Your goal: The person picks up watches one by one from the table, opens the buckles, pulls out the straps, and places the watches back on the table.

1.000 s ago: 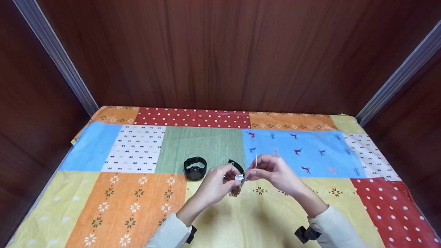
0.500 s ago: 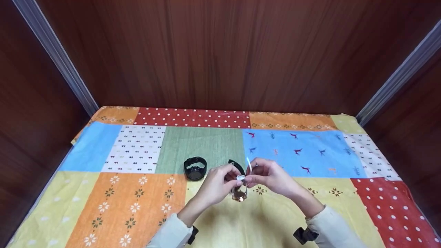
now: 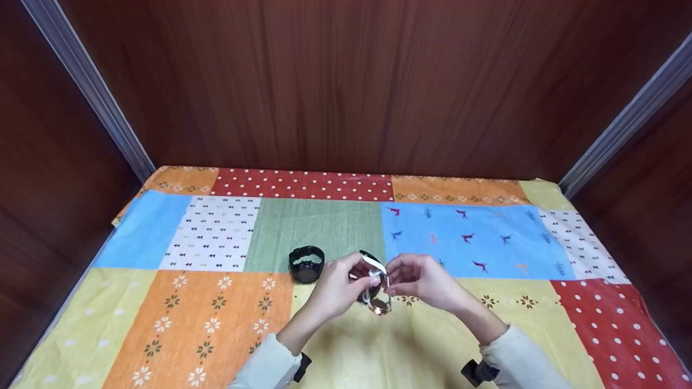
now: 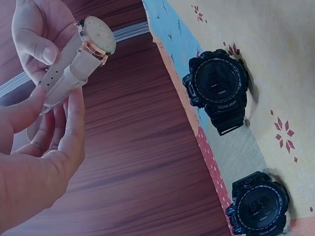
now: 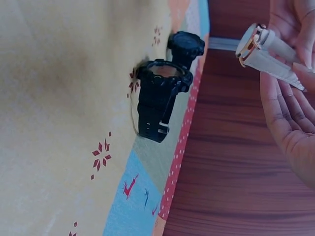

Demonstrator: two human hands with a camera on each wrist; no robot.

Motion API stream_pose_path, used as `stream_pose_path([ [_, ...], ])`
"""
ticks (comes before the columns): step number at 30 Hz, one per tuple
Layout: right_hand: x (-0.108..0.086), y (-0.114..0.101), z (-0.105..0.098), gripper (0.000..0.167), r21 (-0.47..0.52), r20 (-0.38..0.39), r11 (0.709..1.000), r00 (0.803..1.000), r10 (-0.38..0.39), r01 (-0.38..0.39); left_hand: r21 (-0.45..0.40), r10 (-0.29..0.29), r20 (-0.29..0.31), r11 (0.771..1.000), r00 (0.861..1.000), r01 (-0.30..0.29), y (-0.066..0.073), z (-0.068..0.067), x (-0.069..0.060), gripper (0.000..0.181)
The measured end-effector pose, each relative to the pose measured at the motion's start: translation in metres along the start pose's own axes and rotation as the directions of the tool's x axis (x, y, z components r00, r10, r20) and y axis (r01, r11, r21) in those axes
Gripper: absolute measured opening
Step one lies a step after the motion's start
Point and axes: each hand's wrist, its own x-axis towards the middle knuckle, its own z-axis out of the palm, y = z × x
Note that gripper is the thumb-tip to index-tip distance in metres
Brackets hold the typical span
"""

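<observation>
A white-strapped watch with a rose-gold case (image 4: 101, 37) hangs between both hands, above the cloth. My left hand (image 3: 336, 286) pinches its strap (image 4: 61, 78) near the buckle end, thumb in front and fingers behind. My right hand (image 3: 427, 281) is at the strap's other side, its curled fingers and thumb close around the strap's edge; the exact contact is partly hidden. In the head view a white strap end (image 3: 374, 263) arches over my left fingertips. Behind the hands lies a black watch (image 4: 219, 81), partly covered in the head view.
Another black watch (image 3: 306, 265) stands left of the hands, on the green and yellow patches. A patchwork cloth (image 3: 216, 324) covers the table, and brown wood-grain panels (image 3: 346, 86) rise behind and at both sides.
The free strap end has swung from my right fingers towards the left hand. The watch case now hangs face-out below the hands. My right hand has lowered slightly; the left has barely moved.
</observation>
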Motion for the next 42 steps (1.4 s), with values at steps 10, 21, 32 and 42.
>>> stream_pose_path([
  [10, 0.000, 0.003, -0.005, 0.025, 0.057, -0.023, 0.998, 1.000, -0.013, 0.014, -0.030, -0.037, -0.040, 0.999, 0.998, 0.036, -0.001, -0.005, 0.001, 0.013],
  [21, -0.003, 0.002, -0.013, 0.021, 0.153, -0.061, 0.988, 0.998, -0.027, 0.036, -0.137, -0.063, -0.102, 0.989, 0.993, 0.048, -0.004, -0.010, 0.003, 0.014],
  [32, -0.005, 0.011, -0.017, 0.019, 0.227, -0.078, 0.974, 0.997, -0.006, 0.024, -0.216, -0.052, -0.100, 0.976, 0.994, 0.029, -0.008, -0.010, 0.005, 0.017],
  [42, -0.005, 0.026, -0.015, 0.026, 0.269, -0.071, 0.962, 0.995, 0.075, -0.053, -0.389, -0.171, -0.026, 0.909, 0.985, 0.147, -0.020, -0.001, 0.009, 0.017],
])
